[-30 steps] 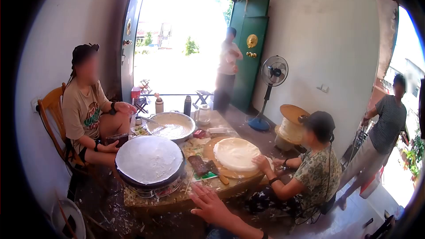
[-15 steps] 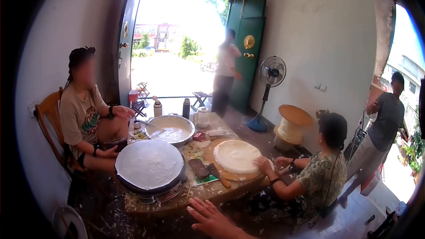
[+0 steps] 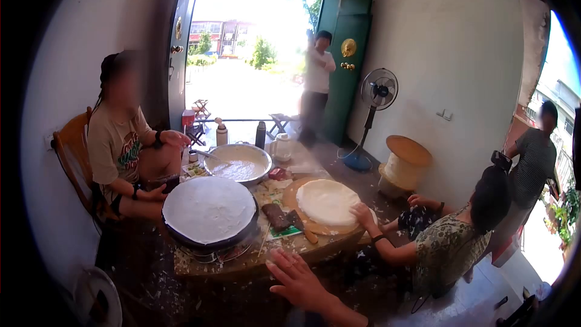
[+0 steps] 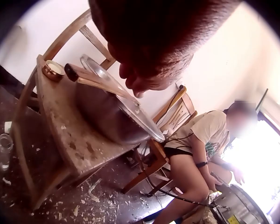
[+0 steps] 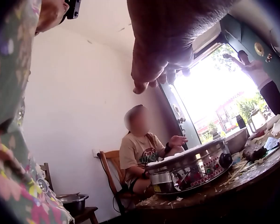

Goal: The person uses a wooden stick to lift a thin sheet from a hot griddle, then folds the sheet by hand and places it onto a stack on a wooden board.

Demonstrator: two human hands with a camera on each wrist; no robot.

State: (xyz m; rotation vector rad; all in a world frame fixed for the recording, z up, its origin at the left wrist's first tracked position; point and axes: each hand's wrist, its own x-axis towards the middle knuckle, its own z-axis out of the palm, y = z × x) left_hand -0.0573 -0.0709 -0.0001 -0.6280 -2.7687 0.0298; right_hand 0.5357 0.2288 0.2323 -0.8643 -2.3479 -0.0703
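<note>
My right hand [image 3: 302,284] is held palm down above the front edge of the low table, fingers loosely extended and nothing in them. Ahead of it, a pale thin pancake [image 3: 209,209] covers the round electric griddle [image 5: 196,168]. In the left wrist view, my left hand [image 4: 149,70] hangs with loosely bent fingers and no object visible in it; it is outside the head view. Close behind those fingers, a metal basin [image 4: 102,114] stands on a wooden chair [image 4: 60,107], a wooden-handled tool [image 4: 95,84] across its rim.
A basin of batter [image 3: 266,175] with a ladle stands behind the griddle. Right of it, a person's hand [image 3: 365,218] rests by stacked pancakes [image 3: 327,201] on a round board. Dark scrapers [image 3: 277,217] lie between. Another person [image 3: 124,145] sits left. A fan [image 3: 379,91] stands behind.
The head view has shifted slightly. The seated person at right has leaned back, one hand drawn away from the pancakes. The person at the door has shifted posture. My right hand stays raised.
</note>
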